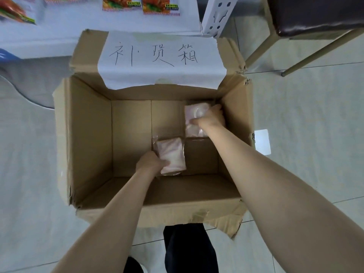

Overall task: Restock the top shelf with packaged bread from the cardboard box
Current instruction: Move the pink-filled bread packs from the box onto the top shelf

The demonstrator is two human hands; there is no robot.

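Cardboard box holds two clear-wrapped bread packets on its floor, the left hand curled round the nearer packet and the right hand round the farther packet; probably light, squashable and slippery, best held gently by the sides.

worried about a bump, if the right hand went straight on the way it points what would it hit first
The right hand grips a bread package; beyond it, likely the cardboard box's far right corner, though depth is unclear.
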